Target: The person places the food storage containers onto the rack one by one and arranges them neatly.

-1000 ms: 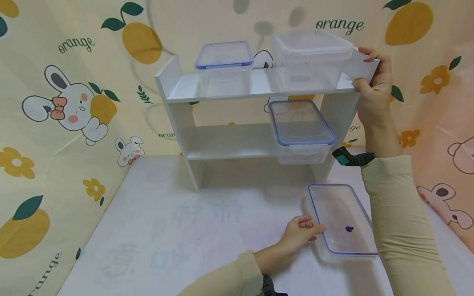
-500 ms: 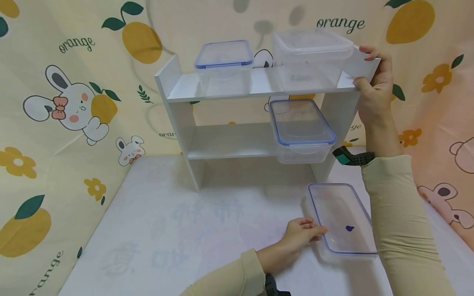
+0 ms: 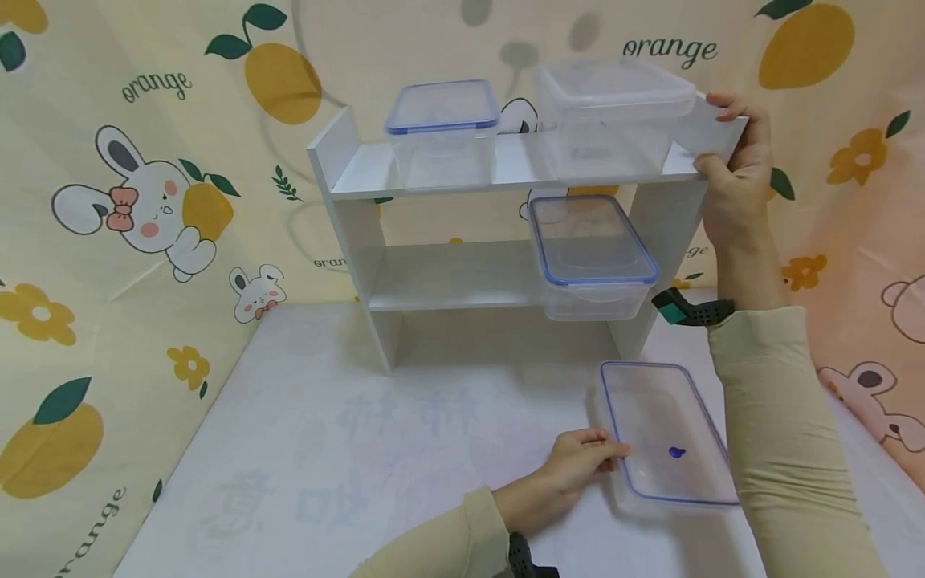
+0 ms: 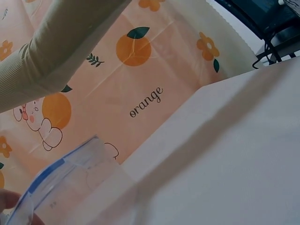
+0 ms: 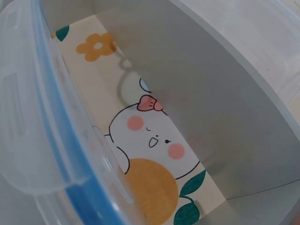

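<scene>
Near the front right of the table, a clear food storage container (image 3: 654, 482) with a blue rim is partly hidden by the right sleeve; a small dark blue spot shows in it. My left hand (image 3: 578, 470) pinches its left edge between thumb and fingers. The left wrist view shows the same container (image 4: 70, 173) from close up, with fingertips at the lower left. My right hand (image 3: 739, 172) grips the upper right side panel of a white shelf unit (image 3: 455, 277). No part of that hand shows clearly in the right wrist view.
On the top shelf stand a blue-lidded clear container (image 3: 444, 160) and a larger one (image 3: 614, 120) with a whitish lid. Another blue-lidded container (image 3: 592, 241) sits at the right of the middle shelf, its front overhanging the edge. A printed cloth backdrop (image 3: 181, 48) hangs behind.
The left hand and the container on the table have shifted slightly left and toward me. The right hand keeps its grip on the shelf panel. The head view has turned a little.
</scene>
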`<state>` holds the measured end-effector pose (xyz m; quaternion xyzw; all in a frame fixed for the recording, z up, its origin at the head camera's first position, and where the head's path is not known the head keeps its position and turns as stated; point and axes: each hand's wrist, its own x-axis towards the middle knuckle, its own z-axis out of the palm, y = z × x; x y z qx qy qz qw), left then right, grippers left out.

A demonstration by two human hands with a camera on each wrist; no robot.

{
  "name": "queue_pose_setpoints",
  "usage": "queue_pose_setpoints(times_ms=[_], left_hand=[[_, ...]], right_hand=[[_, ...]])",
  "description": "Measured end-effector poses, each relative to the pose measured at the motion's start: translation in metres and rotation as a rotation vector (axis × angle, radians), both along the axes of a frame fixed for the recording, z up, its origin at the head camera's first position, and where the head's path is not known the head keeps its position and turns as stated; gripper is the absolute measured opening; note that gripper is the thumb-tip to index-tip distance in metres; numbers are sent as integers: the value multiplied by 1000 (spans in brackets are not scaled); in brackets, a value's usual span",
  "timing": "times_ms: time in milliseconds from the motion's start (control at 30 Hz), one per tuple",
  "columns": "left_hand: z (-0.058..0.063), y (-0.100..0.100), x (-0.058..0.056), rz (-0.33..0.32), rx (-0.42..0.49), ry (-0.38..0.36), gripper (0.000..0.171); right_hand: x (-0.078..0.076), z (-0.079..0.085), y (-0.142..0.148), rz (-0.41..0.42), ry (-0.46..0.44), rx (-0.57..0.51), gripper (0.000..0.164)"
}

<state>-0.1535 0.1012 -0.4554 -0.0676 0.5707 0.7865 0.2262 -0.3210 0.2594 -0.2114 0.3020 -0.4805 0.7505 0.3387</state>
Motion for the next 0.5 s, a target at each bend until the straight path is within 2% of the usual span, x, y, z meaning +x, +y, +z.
queue_pose_setpoints(times_ms=[267,500], left_hand=[[-3,-15,-4,-13,-6,24,15],[-4,-26,-6,-7,-45,27,8]], right_hand=[[1,0,1,1,-15,-3,51],[3,0,0,9,-26,-1,51]])
